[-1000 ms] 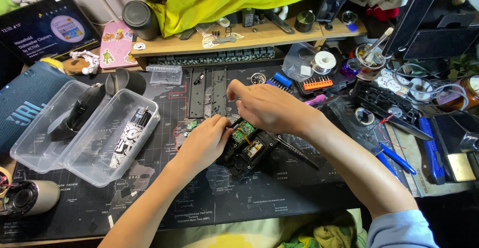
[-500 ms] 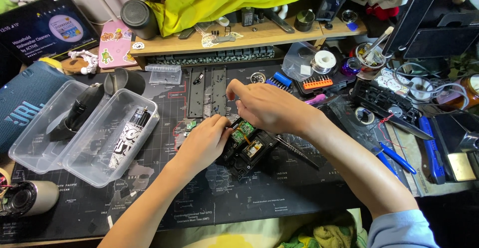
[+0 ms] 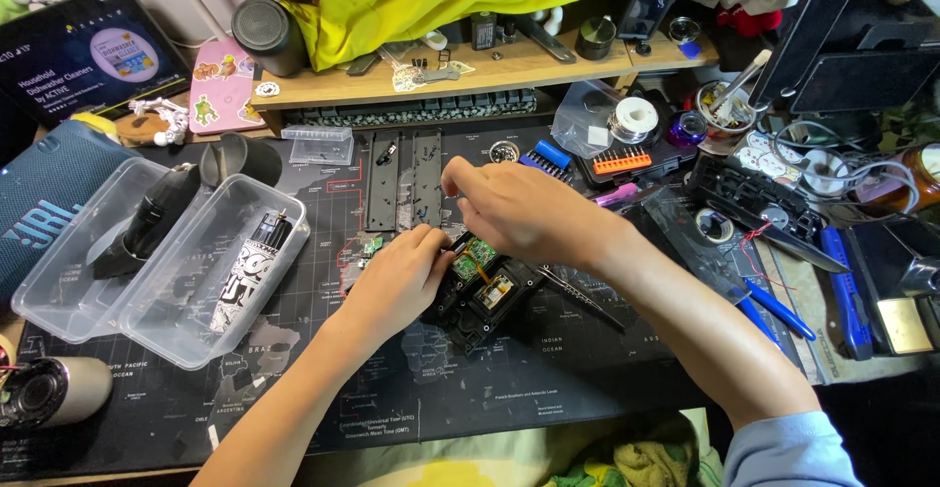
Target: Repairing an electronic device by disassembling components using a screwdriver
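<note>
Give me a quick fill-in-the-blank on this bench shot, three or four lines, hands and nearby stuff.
1. Both hands, left hand and right hand, work on a small black opened device showing a ____ circuit board.
2. The device rests on a dark desk mat printed with a world ____.
3. Two clear plastic ____ sit on the left hand's side.
4. The blue-handled pliers lie on the ____ hand's side.

Missing words: green; map; tubs; right

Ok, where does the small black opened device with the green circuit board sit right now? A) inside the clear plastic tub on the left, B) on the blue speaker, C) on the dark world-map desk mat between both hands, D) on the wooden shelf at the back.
C: the small black opened device lies on the dark world-map desk mat, with the left hand and right hand on it.
</note>
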